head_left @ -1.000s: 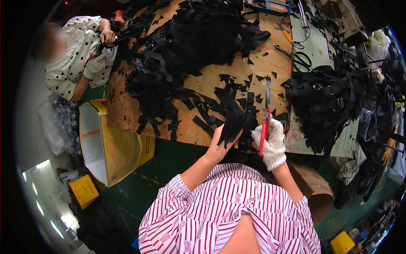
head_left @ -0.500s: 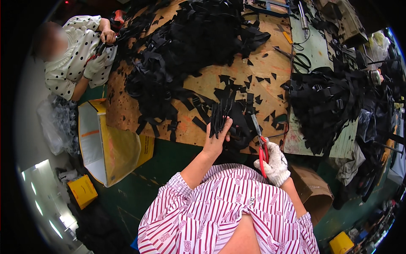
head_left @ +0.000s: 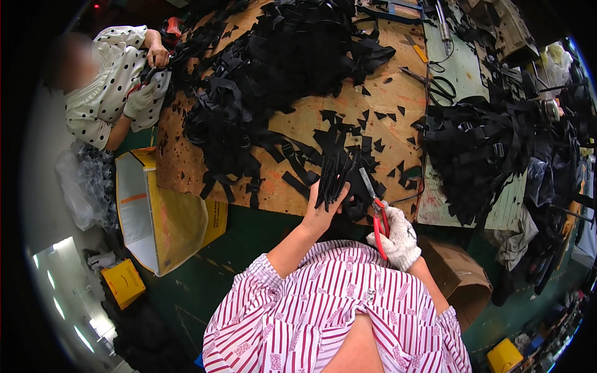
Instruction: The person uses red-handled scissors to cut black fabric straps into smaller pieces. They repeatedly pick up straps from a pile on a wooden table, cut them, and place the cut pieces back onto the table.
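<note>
A bundle of thin black straps (head_left: 333, 180) is gripped in my bare left hand (head_left: 322, 211), over the near edge of the wooden table. The fingers are closed round it, and its strips fan upward toward the table. My right hand (head_left: 399, 241), in a white knit glove, holds red-handled scissors (head_left: 378, 225). Their metal blades point up and slightly left, just right of the bundle and apart from it. More black webbing (head_left: 354, 205) lies beyond and beside my left hand, partly hidden by it.
A large heap of black straps (head_left: 280, 56) covers the table's far middle, with another pile (head_left: 476, 155) at right. Black-handled scissors (head_left: 435, 84) lie between. Triangular offcuts are scattered about. At left, a person in a dotted top (head_left: 118, 74) works beside a yellow bag (head_left: 177, 211).
My left hand has shifted slightly down and right with the strap bundle. My right hand has moved a little left, bringing the scissors closer to the bundle.
</note>
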Tool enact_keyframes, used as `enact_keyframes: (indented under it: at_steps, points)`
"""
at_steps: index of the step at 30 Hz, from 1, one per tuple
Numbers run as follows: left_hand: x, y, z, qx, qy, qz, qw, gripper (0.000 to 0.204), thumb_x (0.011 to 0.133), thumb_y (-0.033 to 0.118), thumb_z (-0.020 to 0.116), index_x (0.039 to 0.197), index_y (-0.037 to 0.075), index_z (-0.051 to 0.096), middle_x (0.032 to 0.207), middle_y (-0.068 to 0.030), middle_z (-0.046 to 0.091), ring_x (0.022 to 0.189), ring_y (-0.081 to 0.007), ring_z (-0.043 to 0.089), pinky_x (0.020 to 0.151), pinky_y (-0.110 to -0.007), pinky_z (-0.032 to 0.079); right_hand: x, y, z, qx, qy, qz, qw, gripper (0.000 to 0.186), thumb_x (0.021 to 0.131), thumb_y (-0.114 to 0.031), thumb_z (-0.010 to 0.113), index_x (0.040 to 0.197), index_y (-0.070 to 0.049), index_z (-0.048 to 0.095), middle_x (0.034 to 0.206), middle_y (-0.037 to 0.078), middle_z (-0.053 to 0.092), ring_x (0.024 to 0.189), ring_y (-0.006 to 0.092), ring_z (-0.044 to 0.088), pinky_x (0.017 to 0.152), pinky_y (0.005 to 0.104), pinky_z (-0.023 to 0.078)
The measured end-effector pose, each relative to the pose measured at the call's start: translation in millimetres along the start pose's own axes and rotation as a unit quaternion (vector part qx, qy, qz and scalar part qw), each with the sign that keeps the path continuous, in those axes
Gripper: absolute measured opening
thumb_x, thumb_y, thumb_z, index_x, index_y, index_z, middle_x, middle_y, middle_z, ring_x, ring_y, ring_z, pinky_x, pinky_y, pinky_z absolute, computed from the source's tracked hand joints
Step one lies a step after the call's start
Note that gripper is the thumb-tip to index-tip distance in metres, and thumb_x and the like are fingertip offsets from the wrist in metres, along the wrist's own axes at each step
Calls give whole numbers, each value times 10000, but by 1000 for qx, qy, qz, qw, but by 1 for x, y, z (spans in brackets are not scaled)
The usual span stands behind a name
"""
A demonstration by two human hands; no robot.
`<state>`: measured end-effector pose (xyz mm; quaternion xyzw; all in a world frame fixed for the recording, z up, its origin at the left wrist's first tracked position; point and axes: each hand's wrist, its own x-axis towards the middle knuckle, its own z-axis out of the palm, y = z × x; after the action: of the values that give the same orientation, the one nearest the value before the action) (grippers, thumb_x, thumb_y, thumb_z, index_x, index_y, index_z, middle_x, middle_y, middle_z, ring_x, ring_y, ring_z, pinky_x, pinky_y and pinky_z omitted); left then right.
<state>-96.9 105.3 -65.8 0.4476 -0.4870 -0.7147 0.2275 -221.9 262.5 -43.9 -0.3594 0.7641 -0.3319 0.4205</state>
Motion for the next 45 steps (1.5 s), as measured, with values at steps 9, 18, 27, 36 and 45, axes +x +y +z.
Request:
enact_keyframes:
  at_steps: [9,18,27,36,45]
  points:
    - [8,13,-13,-13,-64,0,998,188,854,169,632,801,25,523,569,11,458,442,-68,425,406,-224,321,-3,6,10,94,-27,32,995,527,677,-187,745,1078,-8,452,862,112,549,761,230,556,719,347,457]
    - [3,17,-12,-4,-84,-3,996,161,850,157,634,825,42,524,579,25,456,445,-55,411,400,-218,308,2,5,8,88,-12,14,996,495,704,-216,724,1076,-18,464,838,125,567,749,249,568,707,353,457]
    - [0,18,-14,20,-90,-21,995,170,830,167,656,808,39,546,599,21,470,454,-58,420,405,-215,316,10,-2,-2,46,-46,17,998,454,712,-142,690,1081,-24,454,888,92,525,795,194,523,749,331,442]
    - [5,15,-18,-54,-65,-85,993,156,824,157,658,851,35,563,666,13,492,481,-59,429,406,-216,313,5,13,15,168,-72,102,978,415,758,-127,658,1105,-48,444,827,43,504,613,116,489,593,272,442]
    - [4,13,-18,-40,-72,-84,993,175,815,167,675,847,55,544,606,38,445,449,-52,401,397,-207,294,10,12,18,254,-81,113,957,341,807,-98,597,1091,-45,415,734,11,470,502,68,455,462,210,407]
